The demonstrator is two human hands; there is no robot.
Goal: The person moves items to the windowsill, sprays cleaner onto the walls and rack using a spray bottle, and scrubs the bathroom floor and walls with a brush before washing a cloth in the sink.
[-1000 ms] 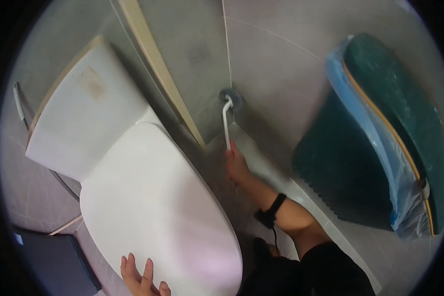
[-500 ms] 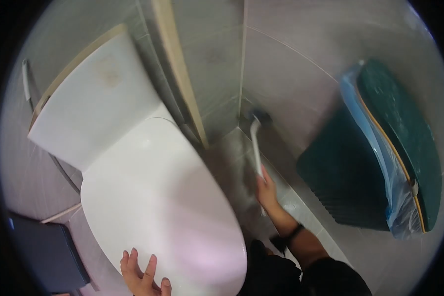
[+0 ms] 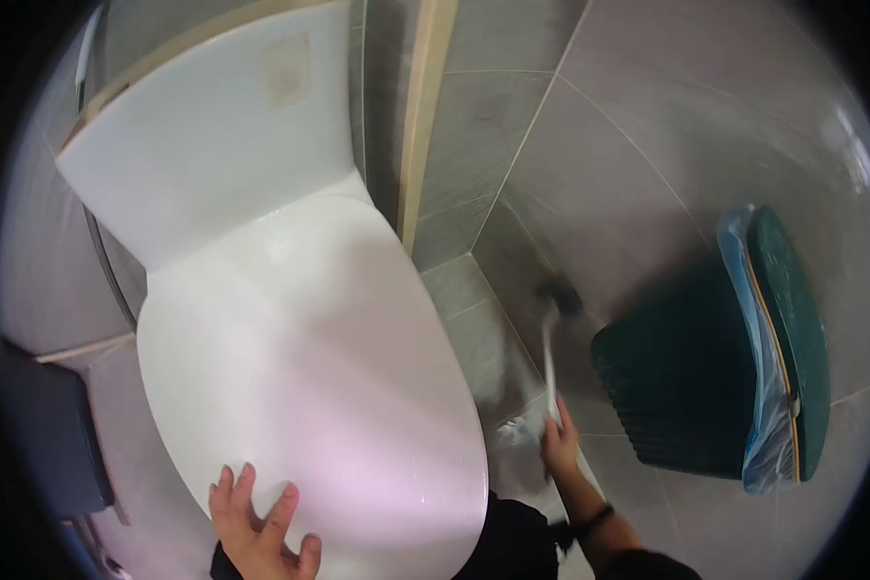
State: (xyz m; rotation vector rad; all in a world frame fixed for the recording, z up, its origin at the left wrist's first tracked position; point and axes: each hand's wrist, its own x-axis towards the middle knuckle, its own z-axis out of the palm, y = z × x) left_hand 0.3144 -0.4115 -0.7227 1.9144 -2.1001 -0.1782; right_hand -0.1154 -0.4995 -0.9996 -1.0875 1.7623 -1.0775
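Note:
My right hand (image 3: 563, 447) is closed around the white handle of a brush (image 3: 550, 362). The brush's dark head (image 3: 559, 295) is up against the lower tiled wall, blurred by motion. On the left, my left hand (image 3: 257, 527) rests with spread fingers on the front left part of the closed white toilet lid (image 3: 329, 387). Behind the lid rises the white toilet tank (image 3: 213, 145), which has a brownish rectangular mark on its front.
A dark green trash bin (image 3: 686, 377) with a blue liner (image 3: 759, 387) stands right of the brush. A dark bluish box-like object (image 3: 53, 435) is at the lower left. A light-coloured upright strip (image 3: 425, 116) runs beside the tank. Grey tiles cover walls and floor.
The brush and my right hand have moved right and nearer to me, bringing the brush head along the wall from the corner. My view has shifted; my left hand stays on the lid.

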